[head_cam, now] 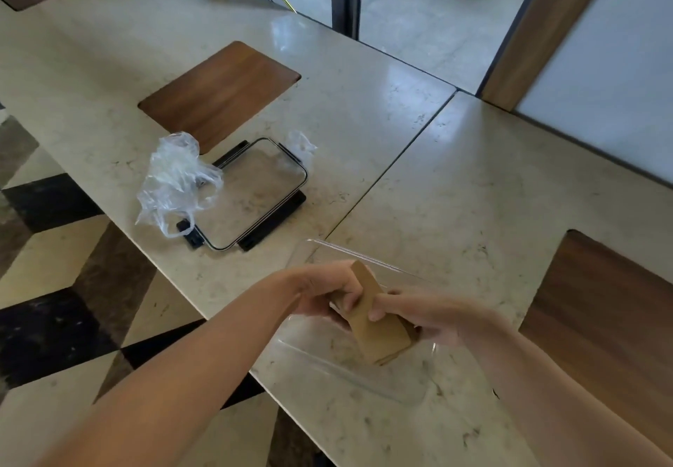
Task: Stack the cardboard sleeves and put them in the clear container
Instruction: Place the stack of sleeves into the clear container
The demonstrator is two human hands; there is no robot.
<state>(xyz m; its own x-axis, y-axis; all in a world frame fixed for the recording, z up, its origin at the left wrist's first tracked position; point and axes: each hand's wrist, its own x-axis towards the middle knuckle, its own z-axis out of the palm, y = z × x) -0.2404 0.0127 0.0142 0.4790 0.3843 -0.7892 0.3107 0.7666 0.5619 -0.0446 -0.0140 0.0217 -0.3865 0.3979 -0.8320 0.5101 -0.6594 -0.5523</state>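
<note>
A flat brown stack of cardboard sleeves (378, 328) is held over the clear container (346, 375), which stands at the near edge of the marble table. My left hand (324, 293) grips the stack's far end, fingers curled over it. My right hand (426, 315) holds its right side, thumb on top. The stack's lower end dips inside the container; whether it touches the bottom I cannot tell.
The container's clear lid with black clips (251, 193) lies on the table to the far left, with a crumpled clear plastic bag (174, 178) beside it. Wooden inlays (222, 93) (612, 321) are set into the marble top. The table edge drops to a tiled floor (54, 284) on the left.
</note>
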